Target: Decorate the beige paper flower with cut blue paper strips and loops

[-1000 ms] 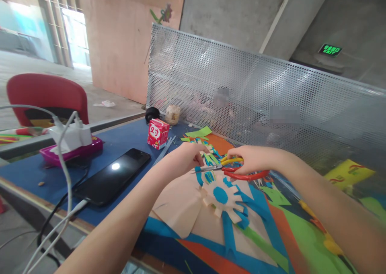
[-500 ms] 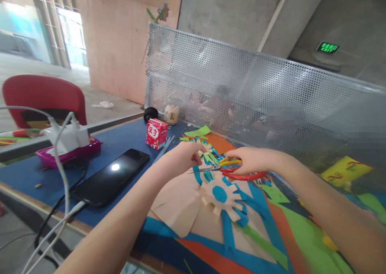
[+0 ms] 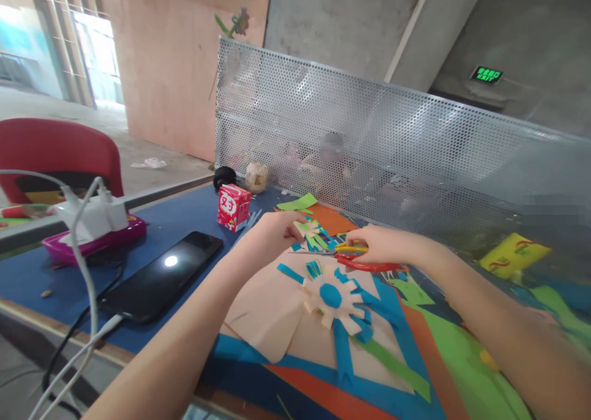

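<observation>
Left of the grip: phone (image 3: 161, 276) and red carton (image 3: 233, 206) on the blue table (image 3: 184, 220), well clear. Left hand (image 3: 272, 232) pinches a small cream-and-green paper piece (image 3: 308, 228), fingertips closed on it, held above the table. Scissors (image 3: 344, 257) sit just right of that pinch, blades near shut, tips almost under the piece. Right hand (image 3: 388, 246) is clenched round the red and yellow handles. Below both grips: cream cog cutout (image 3: 332, 297) with a blue centre, flat on the coloured sheets.

My read: feed paper deep into the blades, turn the paper rather than the scissors, and hold the left fingertips off the cut line.

Scissors' long axis runs roughly level across the view, tips pointing left at the pinch, handles right.
</observation>
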Demonstrator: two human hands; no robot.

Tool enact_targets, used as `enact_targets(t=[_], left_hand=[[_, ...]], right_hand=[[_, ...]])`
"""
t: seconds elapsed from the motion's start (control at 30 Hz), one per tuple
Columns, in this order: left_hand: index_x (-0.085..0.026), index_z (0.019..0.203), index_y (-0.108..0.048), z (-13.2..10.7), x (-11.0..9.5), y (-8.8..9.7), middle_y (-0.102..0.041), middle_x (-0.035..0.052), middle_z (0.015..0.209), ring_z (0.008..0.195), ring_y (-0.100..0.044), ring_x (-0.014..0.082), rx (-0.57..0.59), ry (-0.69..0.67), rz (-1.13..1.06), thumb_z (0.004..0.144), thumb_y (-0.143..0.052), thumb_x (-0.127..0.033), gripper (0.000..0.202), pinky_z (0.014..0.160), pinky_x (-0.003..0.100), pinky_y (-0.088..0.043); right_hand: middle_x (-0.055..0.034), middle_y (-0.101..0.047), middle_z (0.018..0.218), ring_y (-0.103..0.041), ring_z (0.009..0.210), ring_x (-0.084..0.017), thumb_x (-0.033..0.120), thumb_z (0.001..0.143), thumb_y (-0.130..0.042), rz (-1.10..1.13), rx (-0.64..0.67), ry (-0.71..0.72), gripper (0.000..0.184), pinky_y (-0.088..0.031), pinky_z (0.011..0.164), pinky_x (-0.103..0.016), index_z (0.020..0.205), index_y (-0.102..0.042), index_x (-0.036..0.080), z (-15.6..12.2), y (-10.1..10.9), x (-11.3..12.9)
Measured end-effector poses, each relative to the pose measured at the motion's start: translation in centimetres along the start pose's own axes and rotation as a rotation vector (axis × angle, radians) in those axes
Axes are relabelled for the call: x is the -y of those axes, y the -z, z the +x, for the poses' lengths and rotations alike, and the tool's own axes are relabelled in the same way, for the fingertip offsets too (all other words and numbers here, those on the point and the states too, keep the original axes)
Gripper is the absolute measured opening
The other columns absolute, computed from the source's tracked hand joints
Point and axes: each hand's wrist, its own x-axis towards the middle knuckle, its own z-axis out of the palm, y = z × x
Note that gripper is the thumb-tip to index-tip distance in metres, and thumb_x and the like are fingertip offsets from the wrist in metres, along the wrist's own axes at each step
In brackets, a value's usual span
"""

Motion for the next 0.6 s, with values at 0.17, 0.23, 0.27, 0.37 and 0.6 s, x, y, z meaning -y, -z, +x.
enact_targets(t=[0.17, 0.23, 0.27, 0.37, 0.6], left_hand=[[-0.015, 0.099, -0.055, 0.6, -0.1, -1.0, -0.067, 0.0048, 0.084, 0.076, -0.063, 0.0135, -0.117, 0.034, -0.050, 0.067, -0.052, -0.009, 0.033, 0.070, 0.022, -0.048], [-0.016, 0.096, -0.056, 0.9, 0.3, -2.0, -0.067, 0.0036, 0.079, 0.077, -0.064, 0.0145, -0.107, -0.002, -0.088, 0.066, -0.054, -0.009, 0.031, 0.073, 0.025, -0.048], [-0.016, 0.093, -0.057, 1.0, 0.5, -2.6, -0.067, 0.0033, 0.076, 0.077, -0.064, 0.0149, -0.107, -0.023, -0.124, 0.065, -0.054, -0.010, 0.029, 0.074, 0.026, -0.048], [-0.016, 0.086, -0.059, 1.4, 0.6, -4.5, -0.067, 0.0018, 0.069, 0.074, -0.064, 0.0159, -0.064, -0.046, -0.145, 0.063, -0.056, -0.007, 0.025, 0.071, 0.027, -0.049], [-0.014, 0.079, -0.059, 4.9, -1.9, -8.7, -0.066, 0.0025, 0.069, 0.064, -0.063, 0.0137, 0.122, -0.027, -0.153, 0.068, -0.057, -0.010, 0.013, 0.054, 0.022, -0.050]], right_hand=[[-0.0080, -0.062, 0.081, -0.057, 0.071, -0.020, 0.055, 0.074, -0.039, 0.042, -0.070, -0.312, 0.041, -0.036, 0.056, -0.025, 0.081, -0.056, 0.018, -2.8, -2.7, -3.5], [-0.0142, -0.063, 0.085, -0.058, 0.076, -0.023, 0.052, 0.077, -0.034, 0.025, -0.105, -0.479, 0.045, -0.038, 0.060, -0.028, 0.082, -0.058, 0.014, -4.3, -4.7, -4.7], [-0.0181, -0.063, 0.082, -0.059, 0.074, -0.026, 0.050, 0.079, -0.031, 0.021, -0.111, -0.567, 0.048, -0.038, 0.059, -0.030, 0.080, -0.059, 0.011, -5.1, -5.9, -5.0], [-0.0210, -0.063, 0.076, -0.061, 0.070, -0.027, 0.046, 0.082, -0.024, 0.044, -0.109, -0.741, 0.052, -0.039, 0.056, -0.031, 0.074, -0.062, 0.010, -6.9, -9.3, -5.4], [-0.0132, -0.065, 0.082, -0.062, 0.078, -0.025, 0.036, 0.079, -0.038, 0.133, -0.157, -0.817, 0.032, -0.042, 0.063, -0.031, 0.082, -0.063, 0.017, -7.6, -13.1, -4.7]])
